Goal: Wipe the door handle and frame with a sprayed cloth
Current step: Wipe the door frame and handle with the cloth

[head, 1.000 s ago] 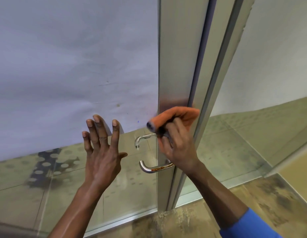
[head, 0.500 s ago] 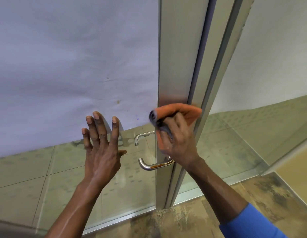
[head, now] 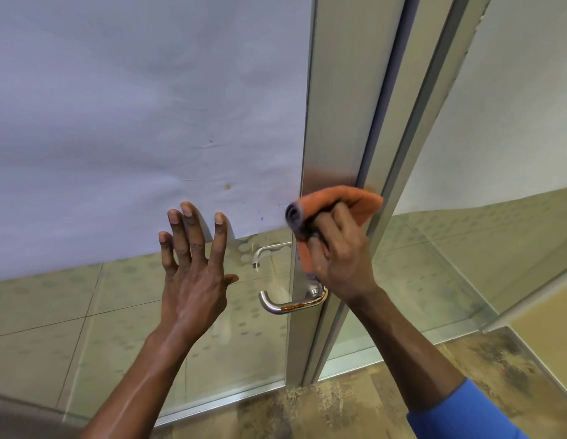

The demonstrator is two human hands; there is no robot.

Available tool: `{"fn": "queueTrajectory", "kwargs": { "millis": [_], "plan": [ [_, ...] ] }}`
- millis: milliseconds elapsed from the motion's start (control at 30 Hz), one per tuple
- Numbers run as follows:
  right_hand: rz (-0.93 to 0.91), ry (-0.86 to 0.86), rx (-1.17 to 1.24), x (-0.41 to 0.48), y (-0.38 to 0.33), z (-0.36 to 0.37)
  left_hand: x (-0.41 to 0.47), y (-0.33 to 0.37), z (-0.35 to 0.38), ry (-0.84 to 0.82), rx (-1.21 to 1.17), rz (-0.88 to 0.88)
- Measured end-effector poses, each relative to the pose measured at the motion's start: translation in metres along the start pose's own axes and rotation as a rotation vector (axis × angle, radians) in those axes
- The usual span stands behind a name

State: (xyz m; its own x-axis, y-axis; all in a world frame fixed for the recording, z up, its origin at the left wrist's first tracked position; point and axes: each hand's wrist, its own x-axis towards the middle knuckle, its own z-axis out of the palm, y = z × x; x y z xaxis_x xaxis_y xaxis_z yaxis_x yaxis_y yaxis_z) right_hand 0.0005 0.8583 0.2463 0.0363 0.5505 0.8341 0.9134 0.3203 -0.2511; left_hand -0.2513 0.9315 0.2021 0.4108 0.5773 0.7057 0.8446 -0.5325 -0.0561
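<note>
Right grip (head: 336,258) clamped on folded orange cloth (head: 345,198), pressing it against brushed aluminium door frame (head: 336,122). Left grip (head: 193,264) spread flat on glass door panel (head: 86,327).

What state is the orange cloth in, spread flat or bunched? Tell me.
Bunched. The orange cloth is folded and rolled in the right hand, pressed against the metal door frame.

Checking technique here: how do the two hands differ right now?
The right hand is closed around the orange cloth, pressing it on the metal door frame; the left hand is empty. The right hand's fingers are curled; the left hand's are spread flat by the glass. Both sit near the door handle.
</note>
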Motion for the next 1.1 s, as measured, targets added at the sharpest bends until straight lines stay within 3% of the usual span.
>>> {"fn": "queueTrajectory", "kwargs": {
  "millis": [100, 167, 233, 400, 467, 600, 700, 767, 833, 1000, 1100],
  "plan": [
    [-0.131, -0.276, -0.11, -0.025, 0.011, -0.001, -0.001, -0.001, 0.002, 0.001, 0.005, -0.005],
    [-0.127, -0.358, -0.164, -0.036, 0.018, -0.004, -0.001, -0.002, 0.003, 0.003, 0.013, -0.002],
    [-0.095, -0.308, -0.203, -0.039, 0.021, -0.011, -0.002, -0.003, 0.004, 0.008, 0.014, -0.003],
    [0.079, 0.078, -0.144, -0.013, 0.011, -0.019, -0.002, -0.003, 0.005, 0.004, 0.019, -0.004],
    [0.104, 0.107, -0.086, 0.0, 0.007, -0.017, -0.002, -0.003, 0.005, 0.002, 0.015, -0.003],
    [-0.059, -0.115, -0.06, -0.006, 0.008, -0.01, -0.001, -0.002, 0.005, 0.009, 0.018, -0.008],
    [-0.169, -0.353, -0.16, -0.032, 0.019, -0.004, -0.001, -0.002, 0.004, 0.009, 0.018, -0.007],
    [-0.175, -0.418, -0.244, -0.045, 0.025, -0.004, -0.001, -0.002, 0.003, 0.005, 0.017, -0.004],
    [-0.148, -0.355, -0.263, -0.048, 0.027, -0.009, -0.001, -0.002, 0.003, 0.009, 0.018, -0.006],
    [-0.046, -0.001, -0.094, -0.022, 0.016, -0.019, -0.001, -0.001, 0.002, 0.007, 0.015, -0.003],
    [-0.031, 0.079, -0.133, -0.01, 0.011, -0.015, -0.001, -0.002, 0.003, 0.007, 0.013, -0.005]
  ]
}}
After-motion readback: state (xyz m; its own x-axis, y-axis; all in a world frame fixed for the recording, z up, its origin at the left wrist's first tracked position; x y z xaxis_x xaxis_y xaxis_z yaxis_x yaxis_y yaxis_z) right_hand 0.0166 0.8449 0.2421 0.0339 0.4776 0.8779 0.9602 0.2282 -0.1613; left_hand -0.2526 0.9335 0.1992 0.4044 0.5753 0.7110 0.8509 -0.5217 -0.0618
